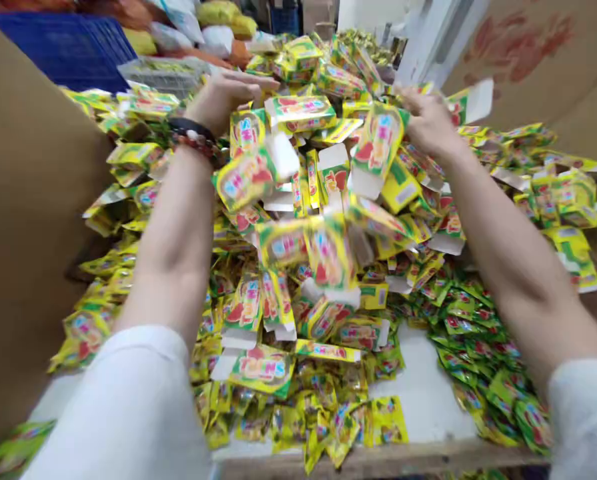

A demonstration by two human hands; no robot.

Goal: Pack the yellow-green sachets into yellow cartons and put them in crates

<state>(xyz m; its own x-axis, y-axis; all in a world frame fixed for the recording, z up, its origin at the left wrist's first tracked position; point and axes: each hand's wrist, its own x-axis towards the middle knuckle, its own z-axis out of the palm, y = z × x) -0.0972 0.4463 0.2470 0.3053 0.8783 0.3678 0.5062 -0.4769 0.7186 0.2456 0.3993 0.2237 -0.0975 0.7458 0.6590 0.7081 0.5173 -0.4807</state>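
My left hand [228, 95] reaches over the far left of a heap of small yellow-green candy boxes [301, 113], its fingers stretched out flat against them. My right hand [432, 123] is at the far right of the same heap, fingers apart and partly hidden among the boxes. Between my forearms, several boxes are blurred, tumbling toward me, such as one candy box [331, 253]. Some boxes have open white flaps. Under and in front of them lie small yellow candy sachets [298, 420]. Green sachets [478, 360] are piled near my right forearm.
Cardboard walls stand at the left [33, 220] and right [538, 73]. A white tabletop [423, 380] ends in a wooden front edge [378, 463]. Behind the heap are a blue crate [63, 47], a clear basket [165, 77] and several sacks [223, 20].
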